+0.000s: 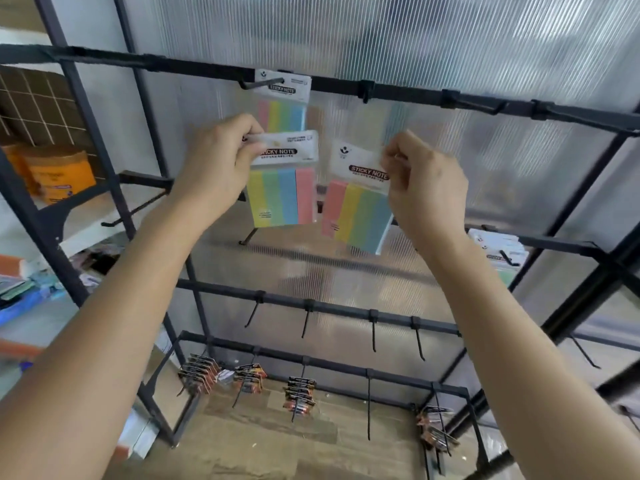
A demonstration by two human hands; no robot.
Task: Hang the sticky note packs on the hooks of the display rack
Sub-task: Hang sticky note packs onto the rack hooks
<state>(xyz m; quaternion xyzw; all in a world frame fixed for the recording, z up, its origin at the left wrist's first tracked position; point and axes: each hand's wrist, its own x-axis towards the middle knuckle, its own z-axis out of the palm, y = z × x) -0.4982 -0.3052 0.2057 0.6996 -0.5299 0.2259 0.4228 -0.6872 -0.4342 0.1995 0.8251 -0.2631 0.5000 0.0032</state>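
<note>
- Both bare forearms reach up from the lower corners of the view, hands level with each other in front of the display rack [408, 93].
- The left hand [221, 157] pinches the top left corner of a sticky note pack [282, 194] by its white header card, thumb and curled fingers closed on it; the pack hangs nearly upright.
- The right hand [424, 188] pinches the right edge of a second pack [356, 211] at its header, and this one hangs tilted, its lower end swung to the right.
- Both held packs are below the top rail and clear of any hook; the two sit just beside each other without touching.
- A third pack [284, 98] hangs on a top hook [258, 84], directly above the left hand's pack.
- The left fingers cover the start of the header lettering, and the right fingertips are blurred.
- More packs [498, 247] hang on a hook at the right, partly behind the right forearm.
- Behind the black rack stands a ribbed translucent panel [450, 39]; it shows faint coloured reflections.
- Battery cards [299, 393] hang on the lowest hooks above a wooden floor [263, 441].
- Orange tubs [60, 171] sit on a shelf at the left.
</note>
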